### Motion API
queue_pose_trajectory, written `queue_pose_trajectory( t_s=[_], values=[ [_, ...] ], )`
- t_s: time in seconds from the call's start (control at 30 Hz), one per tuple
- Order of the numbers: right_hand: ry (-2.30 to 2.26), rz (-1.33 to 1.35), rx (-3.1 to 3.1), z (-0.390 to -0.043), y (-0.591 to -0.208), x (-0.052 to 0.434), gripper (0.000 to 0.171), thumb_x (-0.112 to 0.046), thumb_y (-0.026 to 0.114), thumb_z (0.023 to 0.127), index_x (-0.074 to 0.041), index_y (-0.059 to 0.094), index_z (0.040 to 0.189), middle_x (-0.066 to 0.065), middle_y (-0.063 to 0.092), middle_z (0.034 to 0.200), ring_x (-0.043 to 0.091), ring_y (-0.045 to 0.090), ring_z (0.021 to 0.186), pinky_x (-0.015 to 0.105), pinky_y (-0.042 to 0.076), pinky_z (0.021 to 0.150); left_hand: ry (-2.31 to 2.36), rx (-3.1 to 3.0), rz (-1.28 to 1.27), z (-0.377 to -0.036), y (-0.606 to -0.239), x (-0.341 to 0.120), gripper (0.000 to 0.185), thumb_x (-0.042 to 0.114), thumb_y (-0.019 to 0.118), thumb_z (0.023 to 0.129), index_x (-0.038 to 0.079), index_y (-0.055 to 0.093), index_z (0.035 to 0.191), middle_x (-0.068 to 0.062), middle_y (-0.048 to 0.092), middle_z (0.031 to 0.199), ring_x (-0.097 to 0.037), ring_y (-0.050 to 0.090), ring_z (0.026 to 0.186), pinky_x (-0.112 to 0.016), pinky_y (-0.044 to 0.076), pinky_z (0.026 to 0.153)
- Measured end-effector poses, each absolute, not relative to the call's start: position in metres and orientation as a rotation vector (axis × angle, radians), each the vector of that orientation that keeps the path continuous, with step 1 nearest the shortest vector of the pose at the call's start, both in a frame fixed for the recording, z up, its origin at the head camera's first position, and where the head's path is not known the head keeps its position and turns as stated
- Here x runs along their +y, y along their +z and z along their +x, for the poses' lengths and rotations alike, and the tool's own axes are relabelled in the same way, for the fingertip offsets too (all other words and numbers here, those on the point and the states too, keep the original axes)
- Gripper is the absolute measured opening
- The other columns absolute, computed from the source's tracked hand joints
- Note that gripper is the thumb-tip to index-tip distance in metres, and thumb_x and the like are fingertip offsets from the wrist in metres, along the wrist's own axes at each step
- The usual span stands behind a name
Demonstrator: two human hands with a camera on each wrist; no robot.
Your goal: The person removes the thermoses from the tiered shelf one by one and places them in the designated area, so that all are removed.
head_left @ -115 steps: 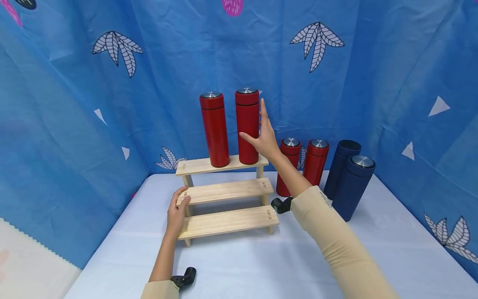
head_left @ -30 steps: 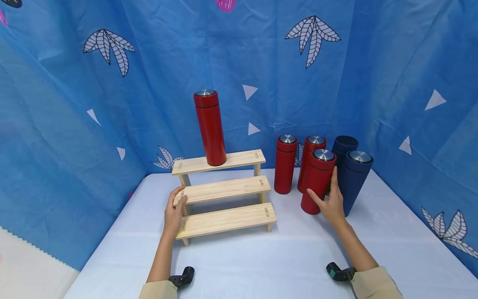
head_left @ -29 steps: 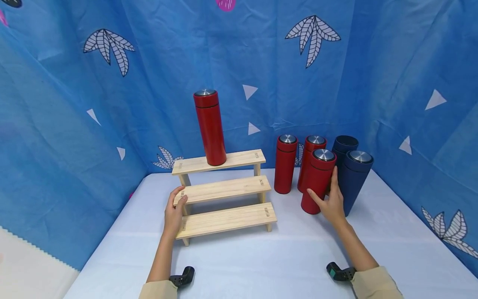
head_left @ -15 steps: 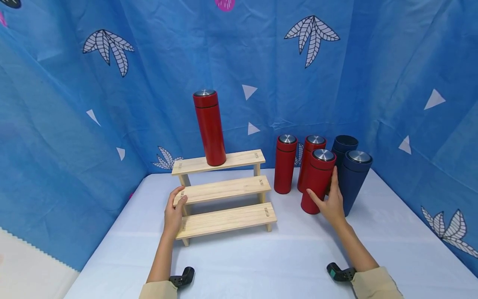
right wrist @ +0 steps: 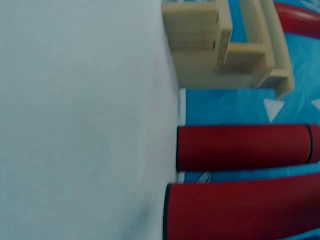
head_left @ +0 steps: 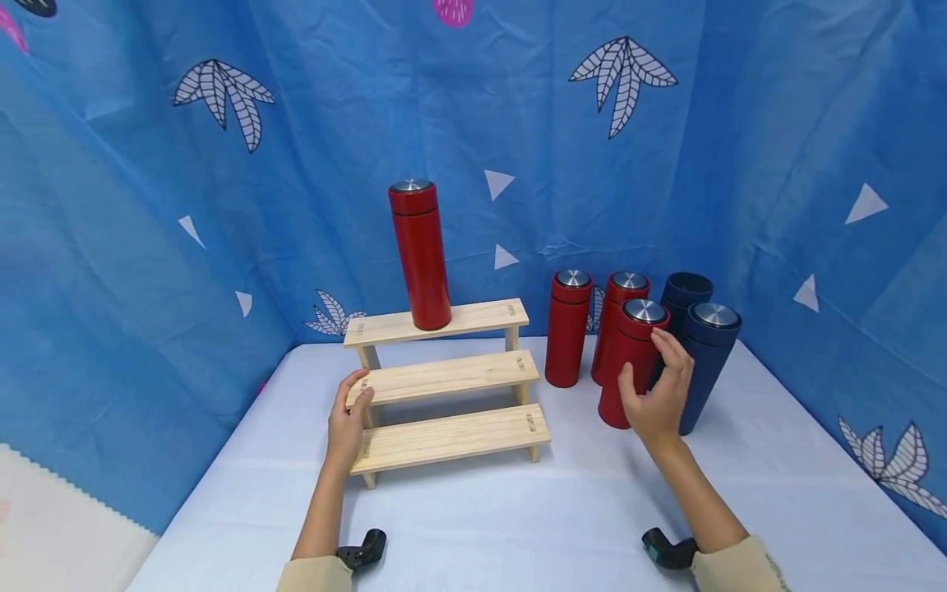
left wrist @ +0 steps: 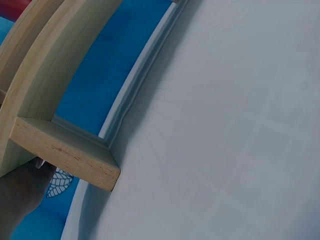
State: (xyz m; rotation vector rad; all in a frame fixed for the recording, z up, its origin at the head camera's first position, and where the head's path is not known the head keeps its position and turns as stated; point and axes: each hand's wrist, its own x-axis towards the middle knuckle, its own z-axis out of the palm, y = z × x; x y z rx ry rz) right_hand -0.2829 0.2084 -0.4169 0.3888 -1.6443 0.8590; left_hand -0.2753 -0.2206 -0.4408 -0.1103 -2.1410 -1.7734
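Observation:
A three-step wooden stand point(head_left: 444, 378) is on the table, and my left hand point(head_left: 345, 427) grips its left end; the left wrist view shows the underside of the stand point(left wrist: 65, 155) and part of that hand point(left wrist: 25, 192). One red thermos flask point(head_left: 422, 259) stands upright on the top step. At the right, my right hand point(head_left: 657, 403) is at the front red thermos flask point(head_left: 625, 374), overlapping its right side with thumb and fingers spread apart and loosely bent. The right wrist view shows that flask point(right wrist: 240, 210) but not the hand.
Behind the front flask stand two more red flasks, a left one point(head_left: 568, 337) and a right one point(head_left: 612, 321). Two dark blue flasks, a front one point(head_left: 706, 362) and a rear one point(head_left: 688, 289), stand close by. White cloth point(head_left: 503, 526) covers the table; blue curtains point(head_left: 333, 205) surround it.
My right hand took one red flask from the top step to the table at the right, then loosened and rose slightly beside it. My left hand stayed on the stand.

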Motion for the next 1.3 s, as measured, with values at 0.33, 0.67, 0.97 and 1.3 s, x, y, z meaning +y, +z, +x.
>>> queue_pose_trajectory(
  t_s=[0.33,0.67,0.97,1.3],
  values=[
    [0.981,0.637,-1.669,-0.292,-0.405,0.14,0.029,0.008,0.063,0.072,0.002,0.06,0.1,0.011,0.062,0.097,0.022,0.056,0.089,0.018,0.043,0.083,-1.781,-2.142,-0.098,-0.276,-0.442,-0.221,0.041,0.025,0.049,0.096,0.013,0.043,0.135,-0.007,0.033,0.144,-0.027,0.022,0.134,-0.051,0.022,0.102],
    [1.078,0.854,-1.696,-0.327,-0.379,0.055,0.026,0.002,0.058,0.077,-0.002,0.058,0.102,0.008,0.062,0.098,0.021,0.055,0.089,0.035,0.048,0.073,-1.766,-2.144,-0.085,-0.276,-0.44,-0.222,0.041,0.025,0.049,0.096,0.012,0.043,0.135,-0.008,0.033,0.144,-0.027,0.025,0.133,-0.049,0.027,0.097],
    [1.173,0.885,-1.877,-0.36,-0.313,0.007,0.067,-0.017,0.068,0.082,-0.007,0.033,0.138,0.008,0.043,0.135,0.019,0.04,0.121,0.033,0.042,0.092,-1.79,-2.142,-0.099,-0.276,-0.442,-0.221,0.041,0.025,0.049,0.096,0.013,0.043,0.135,-0.007,0.033,0.145,-0.026,0.024,0.133,-0.049,0.026,0.097],
    [1.581,0.87,-2.098,-0.388,-0.276,-0.016,0.103,-0.02,0.071,0.081,-0.04,-0.007,0.145,0.003,0.031,0.144,0.016,0.036,0.126,0.037,0.046,0.089,-1.783,-2.144,-0.098,-0.283,-0.445,-0.224,0.042,0.026,0.05,0.096,0.014,0.042,0.136,-0.008,0.032,0.146,-0.026,0.023,0.134,-0.052,0.026,0.098]
  ],
)
